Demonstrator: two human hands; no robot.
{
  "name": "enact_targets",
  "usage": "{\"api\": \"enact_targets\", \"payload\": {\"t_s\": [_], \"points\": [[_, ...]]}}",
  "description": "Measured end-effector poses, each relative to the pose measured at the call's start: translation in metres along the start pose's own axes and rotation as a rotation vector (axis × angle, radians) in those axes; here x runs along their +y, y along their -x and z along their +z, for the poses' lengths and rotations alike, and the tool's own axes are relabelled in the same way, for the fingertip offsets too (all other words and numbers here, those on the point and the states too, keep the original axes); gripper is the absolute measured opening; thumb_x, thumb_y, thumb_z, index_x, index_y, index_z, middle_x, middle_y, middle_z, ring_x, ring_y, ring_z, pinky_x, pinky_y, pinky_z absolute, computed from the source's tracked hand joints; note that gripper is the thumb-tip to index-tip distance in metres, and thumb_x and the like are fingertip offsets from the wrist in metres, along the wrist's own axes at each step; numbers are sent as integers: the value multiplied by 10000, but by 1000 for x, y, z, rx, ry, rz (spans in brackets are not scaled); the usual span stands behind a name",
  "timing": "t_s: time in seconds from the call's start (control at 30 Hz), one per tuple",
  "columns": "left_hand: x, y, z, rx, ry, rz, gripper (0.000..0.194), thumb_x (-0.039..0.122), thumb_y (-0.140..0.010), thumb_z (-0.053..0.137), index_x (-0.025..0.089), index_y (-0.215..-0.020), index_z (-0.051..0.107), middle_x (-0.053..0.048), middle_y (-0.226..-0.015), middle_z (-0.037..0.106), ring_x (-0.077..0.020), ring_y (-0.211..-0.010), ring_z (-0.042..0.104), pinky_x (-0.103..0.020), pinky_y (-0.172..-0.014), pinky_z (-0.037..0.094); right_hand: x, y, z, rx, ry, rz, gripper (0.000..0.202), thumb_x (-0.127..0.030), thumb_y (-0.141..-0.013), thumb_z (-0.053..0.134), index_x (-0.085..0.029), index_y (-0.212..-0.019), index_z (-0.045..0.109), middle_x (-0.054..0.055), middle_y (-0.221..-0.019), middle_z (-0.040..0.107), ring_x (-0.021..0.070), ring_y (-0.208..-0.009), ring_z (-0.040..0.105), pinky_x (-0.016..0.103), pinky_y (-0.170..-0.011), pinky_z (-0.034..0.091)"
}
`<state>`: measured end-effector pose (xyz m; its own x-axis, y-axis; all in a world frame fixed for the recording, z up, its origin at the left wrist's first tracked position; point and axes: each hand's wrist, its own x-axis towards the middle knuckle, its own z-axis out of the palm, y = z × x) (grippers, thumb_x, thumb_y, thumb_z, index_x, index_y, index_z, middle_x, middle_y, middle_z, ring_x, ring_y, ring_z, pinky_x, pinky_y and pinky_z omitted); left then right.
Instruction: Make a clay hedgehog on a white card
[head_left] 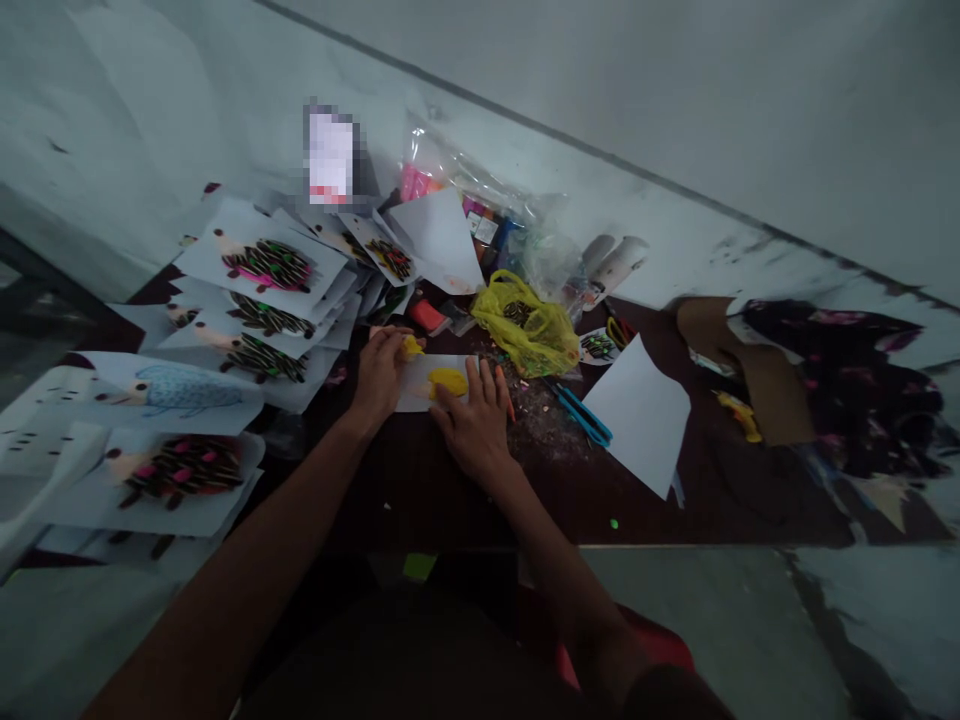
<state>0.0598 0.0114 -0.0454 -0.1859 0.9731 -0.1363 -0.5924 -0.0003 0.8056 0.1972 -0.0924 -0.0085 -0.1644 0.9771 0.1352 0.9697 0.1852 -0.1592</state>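
Note:
A small white sheet of paper lies on the dark table in front of me, with a flat yellow patch on it that looks like modelling clay. My left hand is at the sheet's left side, its fingers closed on a yellow clay lump. Flat on the sheet's right part rests my right hand, fingers stretched out and the thumb side touching the yellow patch. Part of the sheet is hidden under both hands.
Stacked hedgehog pictures fill the left side. Behind the sheet sits a yellow plastic bag with dark striped pieces. To the right lie blue-handled scissors, a large white sheet, brown cardboard and dark patterned cloth.

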Motion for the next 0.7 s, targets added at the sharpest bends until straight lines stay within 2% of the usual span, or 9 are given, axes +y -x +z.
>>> {"api": "enact_targets", "payload": {"t_s": [0.13, 0.3, 0.5, 0.7], "points": [[4, 2, 2, -12, 11, 10, 118, 135, -878, 594, 189, -784, 639, 2, -837, 629, -134, -768, 673, -259, -754, 518, -5, 6, 1, -4, 10, 6, 440, -467, -1022, 579, -297, -1424, 630, 132, -1679, 357, 347, -1569, 256, 584, -1234, 241], [8, 4, 6, 7, 12, 5, 157, 107, -864, 569, 187, -748, 640, -2, -830, 616, -133, -737, 661, -266, -758, 511, -8, 12, 0, 8, 4, -11, 402, -458, -1023, 576, -322, -1394, 650, 102, -1680, 362, 348, -1578, 236, 585, -1231, 244], [7, 3, 3, -4, -15, 7, 126, 136, -867, 602, 201, -761, 627, -5, -845, 631, -146, -779, 668, -259, -774, 525, -14, 13, -2, -14, 6, -10, 396, -450, -1016, 593, -282, -1367, 667, 126, -1688, 344, 348, -1589, 218, 580, -1244, 222], [3, 0, -3, -41, -26, -16, 121, 140, -881, 599, 205, -795, 653, -27, -858, 659, -173, -817, 680, -276, -766, 538, -18, 12, -2, -13, 11, -25, 378, -461, -1020, 582, -241, -1308, 690, 155, -1655, 398, 344, -1578, 257, 578, -1245, 229]]}}
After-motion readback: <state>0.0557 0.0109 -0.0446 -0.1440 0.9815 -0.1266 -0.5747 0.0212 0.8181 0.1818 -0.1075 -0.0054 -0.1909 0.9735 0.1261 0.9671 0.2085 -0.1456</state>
